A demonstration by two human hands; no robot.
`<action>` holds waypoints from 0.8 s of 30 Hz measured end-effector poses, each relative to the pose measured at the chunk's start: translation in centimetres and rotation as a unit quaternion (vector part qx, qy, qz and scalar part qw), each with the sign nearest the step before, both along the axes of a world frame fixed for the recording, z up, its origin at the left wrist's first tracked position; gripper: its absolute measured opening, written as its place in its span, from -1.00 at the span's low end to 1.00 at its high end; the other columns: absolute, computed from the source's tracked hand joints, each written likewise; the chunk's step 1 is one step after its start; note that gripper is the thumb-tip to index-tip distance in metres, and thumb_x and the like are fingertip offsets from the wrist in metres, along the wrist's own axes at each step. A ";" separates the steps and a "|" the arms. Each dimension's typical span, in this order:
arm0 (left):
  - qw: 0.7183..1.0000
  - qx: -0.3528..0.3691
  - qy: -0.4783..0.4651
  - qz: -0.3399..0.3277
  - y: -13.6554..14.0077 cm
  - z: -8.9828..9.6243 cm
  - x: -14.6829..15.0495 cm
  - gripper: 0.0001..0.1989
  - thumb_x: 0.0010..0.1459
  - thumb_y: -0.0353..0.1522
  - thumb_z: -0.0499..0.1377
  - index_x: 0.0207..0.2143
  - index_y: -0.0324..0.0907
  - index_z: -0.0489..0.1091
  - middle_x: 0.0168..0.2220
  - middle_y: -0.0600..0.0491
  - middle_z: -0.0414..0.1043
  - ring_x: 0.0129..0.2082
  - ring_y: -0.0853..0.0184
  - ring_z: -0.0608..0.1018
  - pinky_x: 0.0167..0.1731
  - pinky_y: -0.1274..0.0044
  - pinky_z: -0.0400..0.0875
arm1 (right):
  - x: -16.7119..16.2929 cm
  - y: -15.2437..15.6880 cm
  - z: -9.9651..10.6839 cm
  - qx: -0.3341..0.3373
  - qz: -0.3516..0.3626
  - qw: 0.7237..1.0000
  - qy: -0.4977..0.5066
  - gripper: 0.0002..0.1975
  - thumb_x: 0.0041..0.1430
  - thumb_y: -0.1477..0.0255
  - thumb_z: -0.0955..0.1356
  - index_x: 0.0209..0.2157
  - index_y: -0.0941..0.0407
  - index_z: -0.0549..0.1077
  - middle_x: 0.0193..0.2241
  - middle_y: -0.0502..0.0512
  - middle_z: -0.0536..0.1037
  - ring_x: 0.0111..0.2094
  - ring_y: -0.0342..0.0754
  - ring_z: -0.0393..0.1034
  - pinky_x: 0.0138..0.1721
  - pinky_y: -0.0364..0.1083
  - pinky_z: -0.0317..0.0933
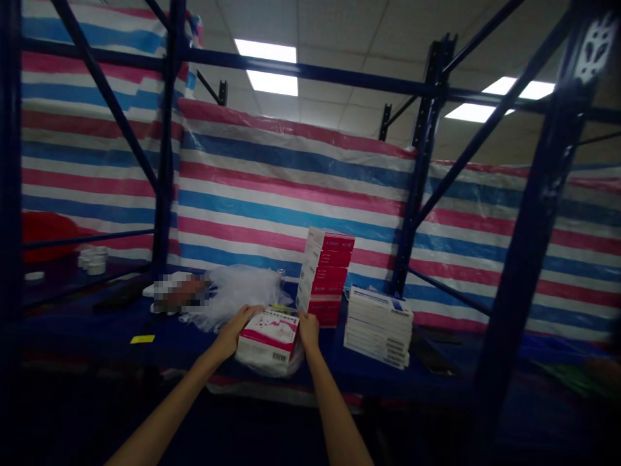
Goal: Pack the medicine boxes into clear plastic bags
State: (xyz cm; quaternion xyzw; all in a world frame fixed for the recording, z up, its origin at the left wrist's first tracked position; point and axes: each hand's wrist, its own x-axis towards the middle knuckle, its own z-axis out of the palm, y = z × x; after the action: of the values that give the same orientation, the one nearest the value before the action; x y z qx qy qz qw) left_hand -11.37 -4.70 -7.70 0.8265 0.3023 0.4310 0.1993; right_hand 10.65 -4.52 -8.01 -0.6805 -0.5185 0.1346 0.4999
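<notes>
A red-and-white box [269, 330] sits at the shelf's [194, 353] front edge, between the side posts, with crumpled clear plastic [269, 367] beneath and around its lower part. The left hand [239, 329] grips its far left corner, fingers over the top; the right hand [308, 329] grips its right side near the far corner, its fingertips partly hidden. Gripping opposite sides probably keeps the box square and steady against the slippery plastic.

Just behind, toward the shelf's back edge, lies a loose heap of translucent bags [237, 291], seemingly within easy reach. Right of it, a tall stack of red-and-white boxes [330, 278] stands upright, likely to save room; nearer the right post are piled flat white boxes [378, 329]. A yellow strip [142, 339] lies toward the front left.
</notes>
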 end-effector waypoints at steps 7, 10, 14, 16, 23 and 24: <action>0.997 -0.035 0.057 0.041 2.1 0.0 0.0 -0.52 -0.04 -0.34 0.10 0.01 -0.19 0.27 -0.05 -0.05 0.36 -0.06 0.23 0.40 -0.01 0.44 0.21 | 0.0 0.0 0.1 0.010 0.021 0.999 -0.027 -0.53 0.22 0.32 0.10 -0.54 0.22 0.49 -0.49 0.25 0.53 -0.43 -0.02 0.42 -0.45 -0.18 0.12; 0.980 -0.061 0.150 0.112 3.0 0.1 0.0 -0.61 -0.07 -0.36 0.12 -0.13 -0.22 0.38 -0.12 -0.07 0.42 -0.10 0.19 0.42 -0.04 0.44 0.22 | 0.1 -0.1 0.0 0.020 0.041 0.998 -0.038 -0.58 0.20 0.33 0.14 -0.55 0.21 0.47 -0.49 0.20 0.54 -0.43 -0.04 0.40 -0.43 -0.19 0.14; 0.968 -0.029 0.201 0.148 2.7 0.1 0.0 -0.63 -0.04 -0.37 0.11 -0.12 -0.29 0.36 -0.10 -0.13 0.39 -0.10 0.21 0.41 -0.06 0.49 0.22 | -0.1 -1.1 0.3 0.033 0.038 0.997 -0.058 -0.63 0.20 0.40 0.13 -0.48 0.21 0.46 -0.43 0.25 0.53 -0.38 -0.04 0.39 -0.33 -0.17 0.15; 0.966 -0.010 0.209 0.150 2.3 0.1 0.0 -0.60 -0.02 -0.35 0.12 -0.09 -0.30 0.34 -0.09 -0.15 0.38 -0.09 0.21 0.41 -0.08 0.50 0.22 | -0.5 -2.1 0.5 0.050 0.028 0.996 -0.071 -0.67 0.20 0.45 0.10 -0.38 0.23 0.45 -0.35 0.28 0.51 -0.31 -0.02 0.38 -0.25 -0.14 0.15; 0.950 -0.030 0.247 0.189 1.6 0.7 0.6 -0.67 0.04 -0.33 0.10 -0.10 -0.19 0.34 -0.11 -0.10 0.36 -0.11 0.20 0.43 -0.14 0.50 0.26 | -1.8 -5.4 -1.2 0.148 0.039 0.974 -0.168 -0.65 0.13 0.55 0.08 -0.15 0.25 0.37 -0.17 0.27 0.44 -0.09 0.00 0.29 -0.01 -0.02 0.11; 0.948 -0.029 0.250 0.193 1.5 0.7 0.6 -0.67 0.05 -0.32 0.10 -0.09 -0.18 0.34 -0.10 -0.10 0.35 -0.12 0.21 0.43 -0.15 0.50 0.26 | -1.9 -5.7 -1.6 0.140 0.054 0.970 -0.189 -0.64 0.11 0.55 0.11 -0.11 0.25 0.36 -0.15 0.28 0.43 -0.07 0.01 0.28 0.01 -0.01 0.10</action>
State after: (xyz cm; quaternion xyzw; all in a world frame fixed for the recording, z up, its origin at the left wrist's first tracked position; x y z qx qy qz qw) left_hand -10.74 -3.24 -6.96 0.8273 0.5088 0.2317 0.0542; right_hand 8.75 -10.20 -9.61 -0.5877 -0.6535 -0.0438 0.4751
